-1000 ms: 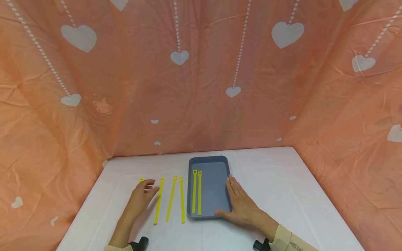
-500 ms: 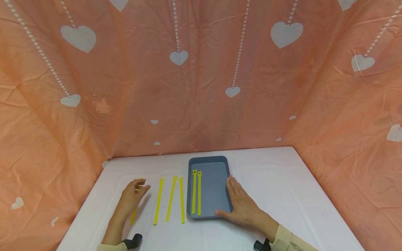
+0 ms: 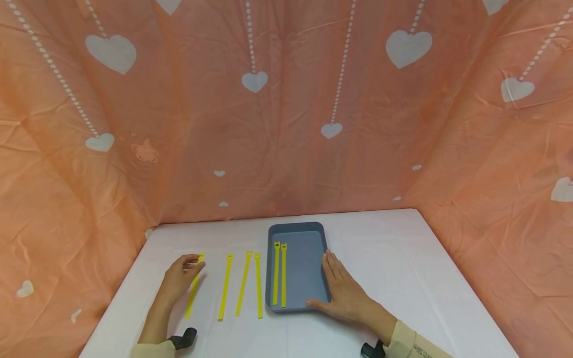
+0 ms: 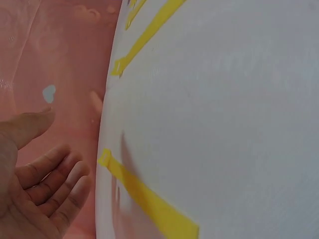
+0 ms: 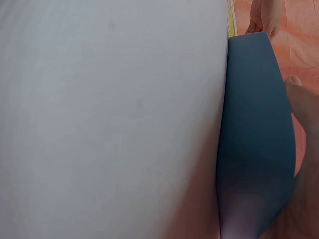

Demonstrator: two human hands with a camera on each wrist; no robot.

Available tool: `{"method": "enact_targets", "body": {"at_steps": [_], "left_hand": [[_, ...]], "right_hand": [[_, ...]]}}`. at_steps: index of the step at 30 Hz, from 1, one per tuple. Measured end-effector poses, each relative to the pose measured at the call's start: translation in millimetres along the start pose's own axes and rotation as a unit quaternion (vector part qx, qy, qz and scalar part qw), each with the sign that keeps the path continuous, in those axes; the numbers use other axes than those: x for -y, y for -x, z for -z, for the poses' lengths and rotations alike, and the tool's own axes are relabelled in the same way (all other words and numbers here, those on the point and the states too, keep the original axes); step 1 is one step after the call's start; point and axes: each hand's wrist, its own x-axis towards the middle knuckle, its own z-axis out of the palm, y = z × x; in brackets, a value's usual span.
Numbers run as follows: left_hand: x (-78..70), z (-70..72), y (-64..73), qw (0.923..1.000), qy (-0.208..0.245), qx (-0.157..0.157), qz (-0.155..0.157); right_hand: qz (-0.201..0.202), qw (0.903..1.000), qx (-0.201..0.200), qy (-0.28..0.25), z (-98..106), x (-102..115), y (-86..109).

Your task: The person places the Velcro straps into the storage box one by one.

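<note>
My left hand (image 3: pixel 178 278) hovers over the far-left yellow cable strap (image 3: pixel 192 297), thumb and fingers apart with nothing between them. In the left wrist view that strap (image 4: pixel 144 196) lies on the white table below and beside the loosely bent fingers (image 4: pixel 50 174). Three more yellow straps (image 3: pixel 226 288) lie lengthwise between it and a blue-grey tray (image 3: pixel 306 278). Inside the tray, along its left side, two straps (image 3: pixel 284 278) lie side by side. My right hand (image 3: pixel 346 293) rests against the tray's right side, fingers straight, thumb at the near rim.
The white-covered table (image 3: pixel 403 278) reaches back to an orange curtain (image 3: pixel 286 164) with pale hearts. The curtain encloses the back and both sides. White cloth extends right of the tray. A black wrist mount (image 3: pixel 183 339) sits by the left sleeve.
My left hand has moved left, away from the second strap and over the far-left strap, more of which now shows. My right hand and the tray have stayed in place.
</note>
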Motion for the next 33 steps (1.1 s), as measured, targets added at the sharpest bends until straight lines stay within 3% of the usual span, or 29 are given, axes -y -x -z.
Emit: {"method": "enact_targets", "body": {"at_steps": [14, 33], "left_hand": [[10.2, 7.4, -5.9, 0.9997, 0.000, 0.016, 0.018], [20.6, 6.8, -29.2, 0.9991, -0.012, 0.036, 0.021]], "right_hand": [[0.000, 1.0000, 0.002, 0.001, -0.7, -0.7, -0.3], [-0.002, 1.0000, 0.001, -0.001, -0.9, 0.4, -0.7]]}}
